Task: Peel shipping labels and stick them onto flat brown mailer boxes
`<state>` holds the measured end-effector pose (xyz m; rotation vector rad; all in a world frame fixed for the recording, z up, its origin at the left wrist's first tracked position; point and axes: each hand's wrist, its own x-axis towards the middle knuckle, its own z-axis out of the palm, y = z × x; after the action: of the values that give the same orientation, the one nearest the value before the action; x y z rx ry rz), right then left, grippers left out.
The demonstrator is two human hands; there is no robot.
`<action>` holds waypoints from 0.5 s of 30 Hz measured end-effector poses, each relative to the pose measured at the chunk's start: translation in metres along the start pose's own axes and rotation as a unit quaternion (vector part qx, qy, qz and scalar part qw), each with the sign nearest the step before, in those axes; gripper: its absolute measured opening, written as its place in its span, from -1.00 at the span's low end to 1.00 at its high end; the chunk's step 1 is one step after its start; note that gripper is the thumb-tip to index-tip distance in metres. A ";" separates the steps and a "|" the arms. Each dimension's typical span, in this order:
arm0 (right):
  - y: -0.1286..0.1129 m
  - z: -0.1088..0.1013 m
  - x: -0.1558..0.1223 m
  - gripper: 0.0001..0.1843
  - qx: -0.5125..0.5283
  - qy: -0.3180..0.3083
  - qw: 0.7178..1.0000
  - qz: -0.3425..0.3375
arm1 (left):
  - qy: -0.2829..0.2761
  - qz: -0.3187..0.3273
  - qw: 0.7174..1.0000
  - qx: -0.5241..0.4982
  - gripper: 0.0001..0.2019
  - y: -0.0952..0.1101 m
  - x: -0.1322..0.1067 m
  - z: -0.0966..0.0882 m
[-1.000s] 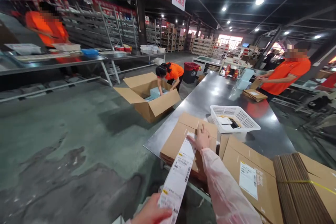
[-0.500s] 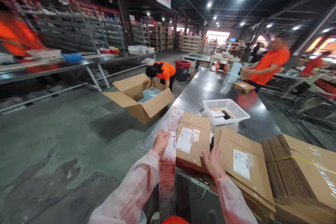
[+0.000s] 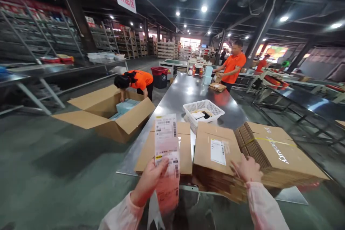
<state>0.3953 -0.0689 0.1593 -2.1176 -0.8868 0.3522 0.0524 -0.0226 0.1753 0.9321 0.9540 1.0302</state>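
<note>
The left hand (image 3: 151,181) is closed on a long label strip (image 3: 166,143), thumb on its front, holding it upright over the near edge of the steel counter (image 3: 185,91). The strip's top stands in front of a flat carton (image 3: 184,151) lying on the counter. The right hand (image 3: 246,169) rests on the near right corner of a carton stack (image 3: 215,149) whose top sheet carries a white label; I cannot tell whether its fingers grip the edge or only lie on it. The 2 hands are apart, with the stack's front edge between them. Touching the stack on its right is a strapped bundle (image 3: 272,151) of cartons bound with a yellow band. Behind sits a white basket (image 3: 203,109). On the floor to the left, a person in orange bends over an open box (image 3: 107,115).
</note>
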 end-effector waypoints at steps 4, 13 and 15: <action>-0.057 0.058 -0.082 -0.16 0.221 -0.329 0.906 -0.146 | -0.113 -0.020 0.993 0.024 -0.50 -0.021 -0.019 0.004; -0.109 0.122 -0.145 -0.46 0.233 -0.428 0.855 -0.180 | 0.017 0.035 0.999 0.008 -0.59 -0.022 -0.012 -0.025; -0.120 0.121 -0.128 -0.54 0.192 -0.407 0.867 -0.213 | 0.017 0.040 0.999 0.021 -0.58 -0.027 -0.013 -0.028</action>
<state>0.1849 -0.0370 0.1673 -1.3136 -1.5668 1.1256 0.0305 -0.0371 0.1437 0.9977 0.9761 1.0993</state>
